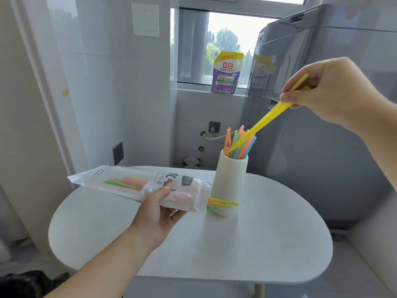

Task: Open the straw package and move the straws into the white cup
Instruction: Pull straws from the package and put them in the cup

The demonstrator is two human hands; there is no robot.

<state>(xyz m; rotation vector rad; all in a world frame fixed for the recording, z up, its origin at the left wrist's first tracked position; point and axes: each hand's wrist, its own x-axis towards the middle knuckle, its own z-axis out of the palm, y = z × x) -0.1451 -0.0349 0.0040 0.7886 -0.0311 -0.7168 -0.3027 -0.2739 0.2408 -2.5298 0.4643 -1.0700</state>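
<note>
A tall ribbed white cup (229, 186) stands on the white table (247, 250) and holds several coloured straws (238, 143) upright. My right hand (330, 93), above and to the right of the cup, pinches two yellow straws (268, 119) whose lower ends reach into the cup's mouth. My left hand (159, 214) grips the clear straw package (137, 183) from below and holds it level above the table. The package's open end faces the cup, and a few straw tips (221, 204) stick out of it against the cup's side. More straws show through the plastic.
A grey washing machine (322, 104) stands right behind the table on the right. A purple detergent pouch (226, 74) sits on the window sill at the back. The wall and a door frame (32, 104) close in the left side. A dark bag (32, 282) lies at bottom left.
</note>
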